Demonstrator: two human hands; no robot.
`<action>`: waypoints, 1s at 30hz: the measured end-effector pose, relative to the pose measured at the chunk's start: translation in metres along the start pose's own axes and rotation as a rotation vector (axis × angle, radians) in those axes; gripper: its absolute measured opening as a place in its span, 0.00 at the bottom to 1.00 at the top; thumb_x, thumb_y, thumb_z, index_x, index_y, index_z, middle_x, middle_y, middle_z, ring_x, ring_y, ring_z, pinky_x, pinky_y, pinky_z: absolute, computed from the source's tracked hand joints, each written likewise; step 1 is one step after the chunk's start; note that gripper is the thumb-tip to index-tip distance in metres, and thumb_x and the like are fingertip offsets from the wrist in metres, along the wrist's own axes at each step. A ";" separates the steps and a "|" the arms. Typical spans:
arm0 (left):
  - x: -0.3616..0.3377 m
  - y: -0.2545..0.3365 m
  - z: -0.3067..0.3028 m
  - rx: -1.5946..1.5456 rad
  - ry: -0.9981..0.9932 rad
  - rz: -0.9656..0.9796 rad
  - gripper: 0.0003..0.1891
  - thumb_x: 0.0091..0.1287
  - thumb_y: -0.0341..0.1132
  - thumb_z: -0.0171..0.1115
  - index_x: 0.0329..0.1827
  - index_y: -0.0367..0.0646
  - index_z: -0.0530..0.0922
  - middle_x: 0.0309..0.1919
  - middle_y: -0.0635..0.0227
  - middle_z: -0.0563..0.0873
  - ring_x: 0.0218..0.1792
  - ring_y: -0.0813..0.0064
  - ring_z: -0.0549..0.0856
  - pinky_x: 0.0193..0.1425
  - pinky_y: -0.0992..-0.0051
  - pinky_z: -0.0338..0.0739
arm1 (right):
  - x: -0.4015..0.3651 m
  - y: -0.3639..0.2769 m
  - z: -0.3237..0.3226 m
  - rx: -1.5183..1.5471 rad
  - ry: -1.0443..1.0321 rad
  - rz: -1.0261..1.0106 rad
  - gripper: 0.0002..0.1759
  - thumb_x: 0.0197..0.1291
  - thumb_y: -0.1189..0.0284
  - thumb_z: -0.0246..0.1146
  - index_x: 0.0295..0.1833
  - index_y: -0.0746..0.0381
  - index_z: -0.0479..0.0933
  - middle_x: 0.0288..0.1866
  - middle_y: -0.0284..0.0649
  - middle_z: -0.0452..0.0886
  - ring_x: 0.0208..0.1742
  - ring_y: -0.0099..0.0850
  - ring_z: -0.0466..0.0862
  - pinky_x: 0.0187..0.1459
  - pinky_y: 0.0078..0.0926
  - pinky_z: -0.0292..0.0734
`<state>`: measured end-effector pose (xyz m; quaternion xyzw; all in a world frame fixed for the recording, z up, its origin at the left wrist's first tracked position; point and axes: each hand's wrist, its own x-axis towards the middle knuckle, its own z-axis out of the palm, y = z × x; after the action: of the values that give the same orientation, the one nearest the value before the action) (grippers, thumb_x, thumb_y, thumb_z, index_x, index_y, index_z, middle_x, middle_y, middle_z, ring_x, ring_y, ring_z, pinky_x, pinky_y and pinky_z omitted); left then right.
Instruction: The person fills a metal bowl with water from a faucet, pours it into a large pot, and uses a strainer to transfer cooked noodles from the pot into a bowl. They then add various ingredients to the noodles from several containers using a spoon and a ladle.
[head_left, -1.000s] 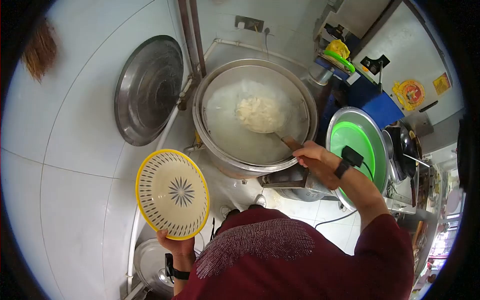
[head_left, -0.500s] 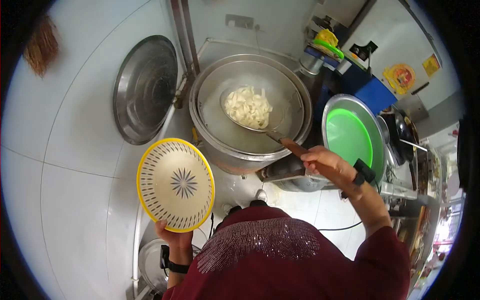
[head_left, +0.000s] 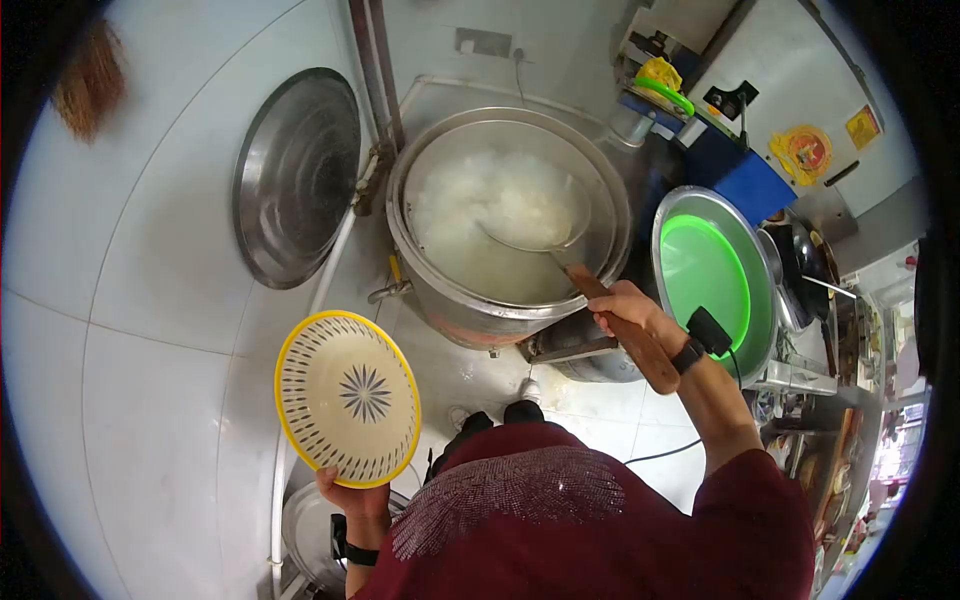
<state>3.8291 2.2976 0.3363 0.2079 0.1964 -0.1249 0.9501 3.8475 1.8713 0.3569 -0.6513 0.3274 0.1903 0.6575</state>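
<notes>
Head camera: the right hand (head_left: pixel 635 312) is wrapped around the wooden handle (head_left: pixel 645 362) of a strainer (head_left: pixel 523 247), and the butt juts back past the wrist side of that grip. From there the strainer's scoop lies ahead and to the left, inside the large pot (head_left: pixel 440 305), so its long axis slants from back right to front left. Steam (head_left: pixel 470 190) blurs the pale load in the scoop, and I cannot tell its pieces apart.

Left of the right grip and closer to the body, well apart from it, is the yellow-rimmed bowl (head_left: pixel 363 393). The left hand (head_left: pixel 355 495) pinches its near rim, thumb on top; the fingers beneath are hidden. The bowl extends forward from this grip, tilted, its patterned inside facing the camera, outside the pot. Of the two hands, the right is nearer the pot. To its right stands a metal basin (head_left: pixel 768 310) with a green basin (head_left: pixel 700 270) inside.

Compared with half a second ago, the scoop has shifted rightward in the pot, and steam now veils the pale strips that showed clearly then. Both hands keep their holds.
</notes>
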 end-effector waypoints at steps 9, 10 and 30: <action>-0.012 -0.007 0.026 0.065 -0.205 0.026 0.34 0.39 0.34 0.55 0.56 0.39 0.64 0.50 0.58 0.73 0.51 0.59 0.73 0.55 0.59 0.68 | -0.131 -0.003 -0.025 -0.049 -0.002 0.043 0.10 0.47 0.74 0.60 0.32 0.68 0.68 0.17 0.35 0.71 0.14 0.22 0.72 0.13 0.19 0.68; -0.013 -0.013 0.026 0.055 -0.239 0.035 0.34 0.39 0.34 0.54 0.56 0.38 0.63 0.51 0.58 0.72 0.51 0.59 0.73 0.56 0.59 0.67 | -0.140 -0.002 -0.031 -0.049 -0.024 0.035 0.09 0.47 0.75 0.60 0.31 0.68 0.68 0.17 0.35 0.71 0.14 0.22 0.72 0.13 0.19 0.67; -0.112 -0.101 0.021 -0.055 -0.103 0.168 0.31 0.42 0.33 0.53 0.56 0.40 0.65 0.52 0.57 0.72 0.52 0.57 0.72 0.54 0.54 0.69 | -0.151 0.068 -0.062 -0.160 -0.143 -0.096 0.10 0.44 0.76 0.57 0.33 0.67 0.66 0.17 0.37 0.71 0.11 0.23 0.69 0.13 0.21 0.65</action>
<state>3.7034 2.2163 0.3667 0.1909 0.1323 -0.0498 0.9714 3.6826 1.8423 0.4136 -0.7014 0.2321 0.2301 0.6334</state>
